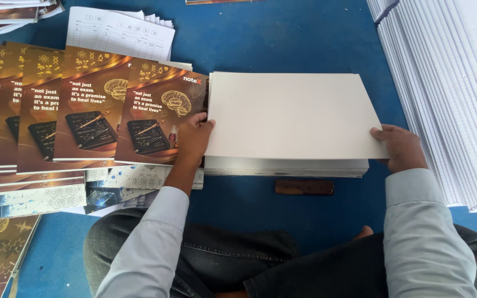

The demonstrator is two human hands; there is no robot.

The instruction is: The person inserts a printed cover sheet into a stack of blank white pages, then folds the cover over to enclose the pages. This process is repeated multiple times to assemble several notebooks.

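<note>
Cream board sheet [291, 113], plain and unprinted, is lying on top of a squared stack of pages [285, 166] on the blue floor covering [282, 44]. The left hand [193, 138] is pinching its left edge, thumb on top; the right hand [399, 146] is gripping its right edge, fingers curled beneath. Brown printed covers [158, 116] are fanning out just beside the left hand, overlapping in a row. White ruled sheets [443, 94] are lying fanned to the right, well apart from the stack. A small wooden block [303, 187] is sitting just in front of the stack. Handling judgement: keeping both edges level and corners flush should be seating the sheet squarely.
</note>
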